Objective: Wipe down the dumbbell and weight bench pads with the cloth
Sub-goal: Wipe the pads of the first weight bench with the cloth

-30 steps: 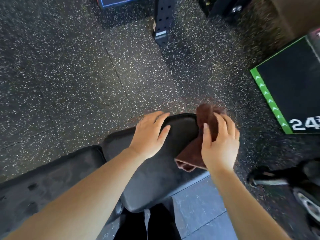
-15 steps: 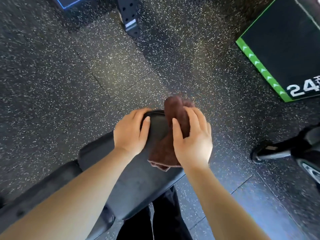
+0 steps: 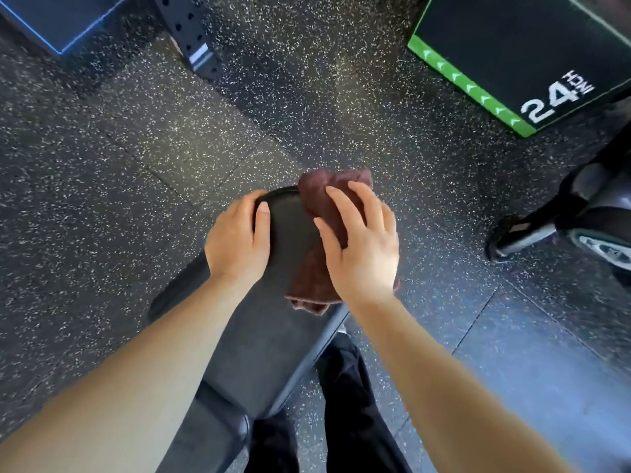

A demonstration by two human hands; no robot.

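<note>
Floor (image 3: pixel 119 199): black rubber tiles with pale speckle, seams visible, fills the view.

Seat pad (image 3: pixel 273 336) of a weight bench: black, smooth, runs from bottom centre to a rounded far end at mid-frame. A second black pad (image 3: pixel 211 421) butts against its near end, lower left.

Plyo box (image 3: pixel 512 46): black top, green edge strip, white "24" on it; stands on the floor at the upper right corner, well apart from the bench.

Blue-edged box (image 3: pixel 58 18): upper left corner of the floor, partly cut off.

Machine base (image 3: pixel 587 213): grey and black, right edge of view; type unclear.

Perforated black upright (image 3: pixel 191 32): top left of centre, between the two boxes.

Black trouser legs (image 3: pixel 345 397): below the seat pad's right edge.

Cloth (image 3: pixel 327 199): brown, bunched, lies along the right edge of the seat pad at its far end; one end hangs past the far rim, the other trails toward the near side.

Right hand (image 3: pixel 362 247): flat on the cloth, fingers spread and fairly straight, thumb out to the left, pressing the cloth to the pad.

Left hand (image 3: pixel 239 240): grips the pad's far left edge, fingers curled over the rim, thumb on top.
</note>
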